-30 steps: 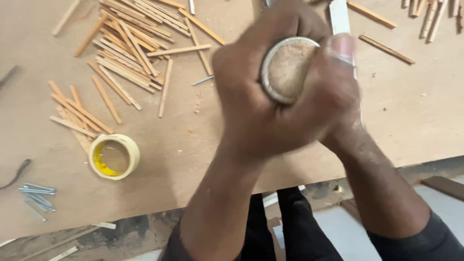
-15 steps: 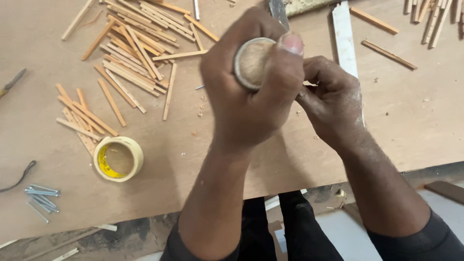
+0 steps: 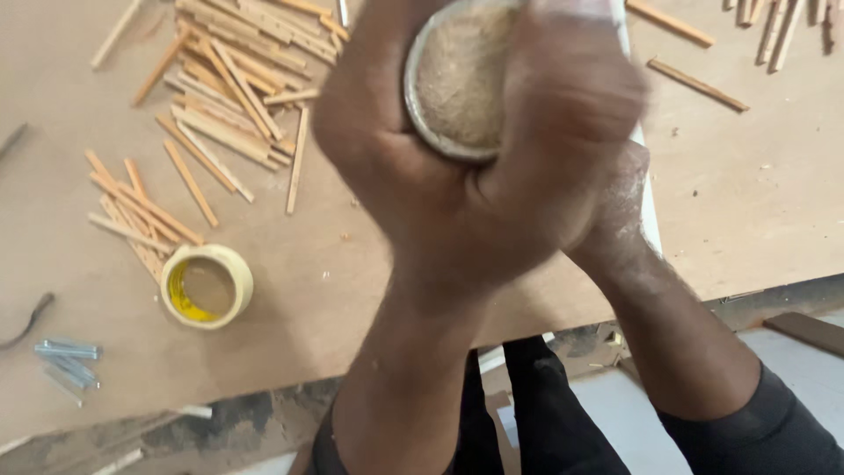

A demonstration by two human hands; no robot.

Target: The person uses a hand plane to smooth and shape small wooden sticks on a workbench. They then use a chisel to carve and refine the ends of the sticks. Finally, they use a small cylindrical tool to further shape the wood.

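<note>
My left hand (image 3: 457,202) is clenched around a tool with a round wooden handle end (image 3: 457,79) ringed in metal. It is raised close to the camera and blurred. The end face points up at me and the rest of the tool is hidden in the fist. My right hand (image 3: 615,211) lies behind and under the left, mostly covered, on the brown board (image 3: 756,193) beside a narrow white strip (image 3: 651,207). What the right fingers hold is hidden.
A heap of thin wooden sticks (image 3: 229,105) covers the board's upper left, with more sticks (image 3: 694,84) at the upper right. A yellow tape roll (image 3: 207,286) sits near the front edge, small metal pieces (image 3: 69,356) and a dark hooked tool (image 3: 31,321) at far left.
My left hand with the tool has come up toward the camera and now covers most of the right hand, which showed beside it half a second ago.
</note>
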